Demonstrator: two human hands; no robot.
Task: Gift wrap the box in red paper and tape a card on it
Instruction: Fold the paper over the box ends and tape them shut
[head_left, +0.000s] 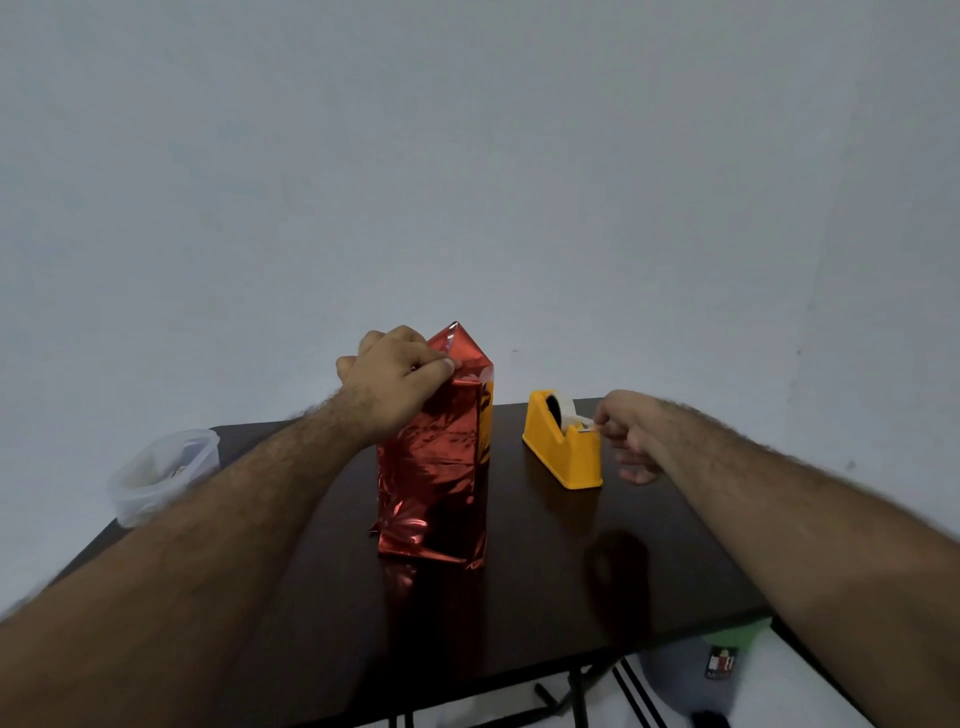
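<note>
Pinching tape end (589, 427), right hand (631, 436) outstretched.

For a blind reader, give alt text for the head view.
Left hand holds folded red paper atop an upright wrapped box on a dark table. Right hand pinches tape at a yellow dispenser.

no text can be read anywhere. a small dark object (721, 662) on the floor below the bench (545, 597) carries a red-and-white label, but its marks are too small and blurred to make out.
</note>
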